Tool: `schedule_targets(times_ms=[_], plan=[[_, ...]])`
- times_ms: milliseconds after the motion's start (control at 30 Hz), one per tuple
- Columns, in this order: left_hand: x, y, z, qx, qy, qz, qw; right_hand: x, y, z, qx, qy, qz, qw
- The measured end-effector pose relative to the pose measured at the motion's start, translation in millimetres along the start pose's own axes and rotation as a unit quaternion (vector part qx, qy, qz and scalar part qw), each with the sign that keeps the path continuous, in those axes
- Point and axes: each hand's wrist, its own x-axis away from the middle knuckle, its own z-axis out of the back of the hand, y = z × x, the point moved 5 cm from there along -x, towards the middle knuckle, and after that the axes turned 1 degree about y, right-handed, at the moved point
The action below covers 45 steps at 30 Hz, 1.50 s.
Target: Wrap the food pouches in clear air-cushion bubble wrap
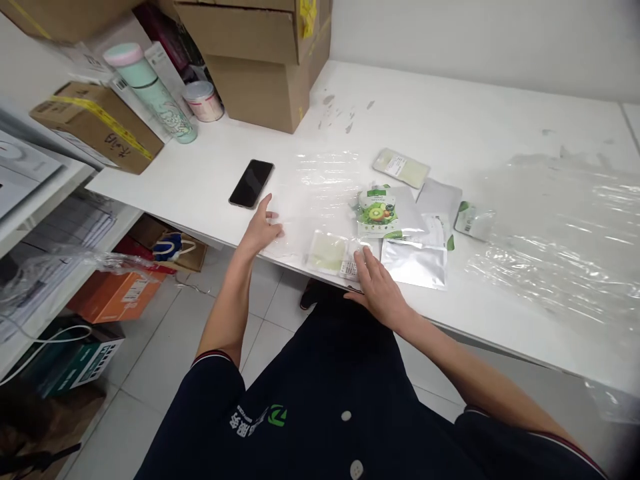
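Note:
My left hand (261,228) is over the table's near edge, empty, its index finger stretched out and the other fingers loosely curled apart from the thumb. Just beyond it lies a black phone (252,183). Clear plastic wrap (325,180) spreads to its right. My right hand (377,283) rests with fingers stretched out, its tips on the right end of a flat clear packet (327,252) with pale green contents and a white label. Close by are a green-and-white pouch with a kiwi picture (380,212), a silver pouch (415,263) and another pale green packet (401,168).
A small green-labelled packet (474,220) lies beside a large crumpled plastic sheet (565,227) on the right. Cardboard boxes (255,93), a mint-green bottle (155,93) and a round tin (203,102) stand at the back left. Shelves (45,193) are at the far left.

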Motion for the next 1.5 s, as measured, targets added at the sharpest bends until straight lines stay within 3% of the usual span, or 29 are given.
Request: schedule_targets(times_ms=[200,267,367,467,633,733,867,1000,1100,1200,1333,1433,1500], plan=[[16,4,-2.5,-0.174,0.055,-0.172,0.968,13,-9,4,0.025,0.075,0.015,0.997],[22,6,-6.3,-0.204,0.039,-0.206,0.956,10,-13,6,0.059,0.075,0.006,0.995],[27,7,-15.6,-0.247,-0.030,-0.235,0.940,3,-20,6,0.085,0.074,0.003,0.994],[28,4,-21.7,-0.291,-0.078,-0.238,0.923,1,-23,2,0.086,0.090,0.030,0.992],[33,3,-24.2,-0.320,-0.105,-0.216,0.917,13,-10,1,0.051,0.073,0.021,0.996],[33,5,-27.5,-0.336,-0.102,-0.200,0.914,9,-3,5,0.043,0.040,-0.029,0.998],[26,9,-35.3,-0.358,-0.081,-0.205,0.907,-16,0,6,0.033,0.016,-0.081,0.996],[16,9,-40.2,-0.376,-0.080,-0.211,0.899,-33,-4,-4,0.012,-0.032,-0.078,0.996],[14,6,-39.7,-0.382,-0.083,-0.211,0.896,-23,-12,-3,0.025,-0.063,-0.040,0.997],[17,5,-39.1,-0.386,-0.071,-0.204,0.897,-2,-12,19,0.031,-0.067,-0.011,0.997],[26,6,-44.7,-0.379,-0.074,-0.200,0.901,15,-5,73,-0.119,-0.126,0.079,0.982],[37,10,-47.7,-0.345,-0.082,-0.224,0.907,-8,11,115,-0.163,-0.035,0.038,0.985],[47,11,-39.9,-0.304,-0.039,-0.238,0.922,-38,16,120,-0.134,0.034,0.005,0.990]])
